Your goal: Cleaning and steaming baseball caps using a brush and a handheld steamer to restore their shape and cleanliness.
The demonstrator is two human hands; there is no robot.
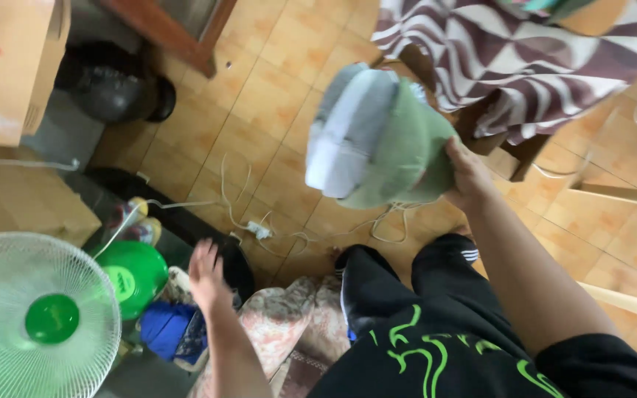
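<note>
- We look down on an orange tiled floor (274, 96), with white cables (259, 228) trailing across it and a brown-and-white patterned cloth (525, 51) draped over furniture at the top right.
- Our right hand (466, 173) is closed on the edge of a stack of folded cloths (377, 136), grey and green, held up in the air above the floor; the stack lies up and to the left of that hand, its long axis running top to bottom.
- Our left hand (206, 276) hangs low with fingers loosely spread, holding nothing, over a floral cloth (289, 324) and just beside a green round lid (133, 274).
- The right hand alone touches the stack; the left is well apart from it, below and to the left.
- A white fan with a green hub (38, 317) stands at bottom left; cardboard boxes (9, 66) sit above it.
</note>
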